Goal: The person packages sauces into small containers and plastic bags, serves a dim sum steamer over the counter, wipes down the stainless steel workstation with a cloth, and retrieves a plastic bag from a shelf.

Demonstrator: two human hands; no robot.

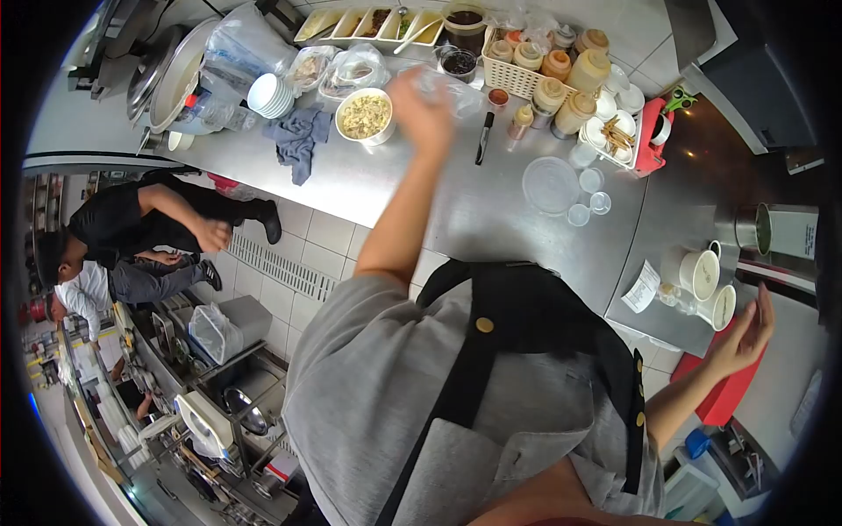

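Left hand (pixel 425 114) is motion-blurred over the steel counter (pixel 482 206), just right of a white round bowl (pixel 365 117) filled with yellowish, crumbly food. Can't tell if its fingers grip anything; a crinkly clear plastic bag (pixel 452 92) sits right by it, partly hidden. Right hand (pixel 741 342) is off to the side, fingers spread and straight, palm bare, near two white cups (pixel 712 289).

Around the bowl: crumpled blue-grey cloth (pixel 298 140) and stacked white bowls (pixel 270 95) to the left, knotted clear bags (pixel 353 70) behind. Divided topping tray (pixel 373 26) at the back wall. Cream lattice plastic basket (pixel 517 77) packed with squeeze bottles, more bottles in front. Black marker (pixel 484 138) lies on the bare metal; clear round lids (pixel 551 186) lie flat farther right. Printed white slip (pixel 642 287) near the cups, text too small to read. Co-worker in black (pixel 114 219) on the tiled floor, left.
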